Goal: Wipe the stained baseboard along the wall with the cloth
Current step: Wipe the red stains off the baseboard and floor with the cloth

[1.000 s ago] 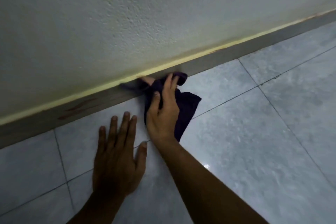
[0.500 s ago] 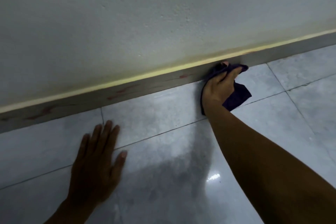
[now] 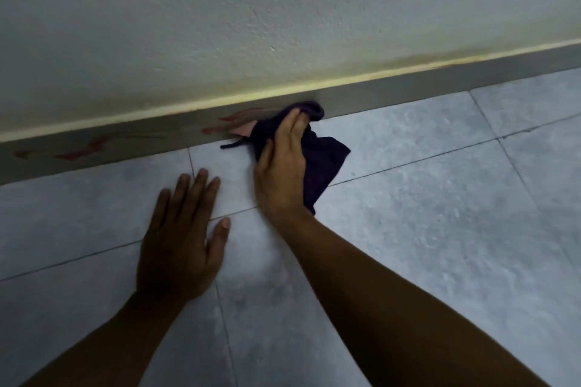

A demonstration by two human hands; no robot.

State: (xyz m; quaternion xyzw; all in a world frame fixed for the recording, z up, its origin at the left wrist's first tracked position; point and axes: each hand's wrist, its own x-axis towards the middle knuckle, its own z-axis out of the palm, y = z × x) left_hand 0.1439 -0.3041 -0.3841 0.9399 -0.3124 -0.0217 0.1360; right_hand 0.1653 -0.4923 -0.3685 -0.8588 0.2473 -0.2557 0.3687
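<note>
The long grey baseboard [image 3: 408, 94] runs along the bottom of the wall, from low left to higher right, w/ a pale yellow strip on its top edge. On it there are red smeared stains [image 3: 94, 146], mostly on the left part, and some more red marks [image 3: 242, 115] just left of my cloth. The part to the right of the cloth looks plain grey, no red I can see there.

The dark purple crumpled cloth [image 3: 323, 163] is pressed against the baseboard at about the middle of the view. Its top bunch touches the baseboard face, the rest hangs down onto the floor under my palm and to the right of it. A thin dark thread or corner of it sticks out to the left on the tile. A small pinkish piece shows at the cloth's left edge; can't tell if it is cloth or stain.

My right hand [image 3: 283, 170] holds this cloth, fingers curled and closed around the bunch, fingertips [image 3: 297, 118] at the baseboard, thumb on the left side of the fabric.

My left hand [image 3: 179, 242] is flat on the floor, palm down, fingers spread a bit and straight, holding nothing. It is just beside the right hand, left of it, not touching the baseboard.

The pale grey glossy floor tiles [image 3: 424, 229] have thin dark grout lines. Above is the off-white rough plaster wall [image 3: 251, 9], w/ yellowish discolouring near the bottom.
</note>
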